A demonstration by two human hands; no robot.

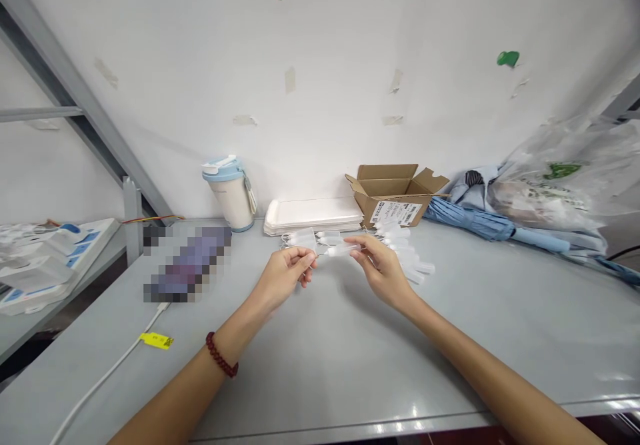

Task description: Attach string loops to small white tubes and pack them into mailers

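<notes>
The grey table [320, 365] carries a cup [231, 198] and white cable [115, 363] left of my left hand [287, 275], small clear tubes [410, 258] beside my right hand [381, 266], an umbrella [475, 220] farther right, and a white stack [315, 215] and open box [390, 205] beyond both.

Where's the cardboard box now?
In the head view, the box stands right of centre at the back of the table, between the white stack and the umbrella, behind the small tubes.

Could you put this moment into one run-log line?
Left hand: pinched at thin tip of white tube | Right hand: holding its other end | Nearby: more tubes, cardboard box, lidded cup
</notes>
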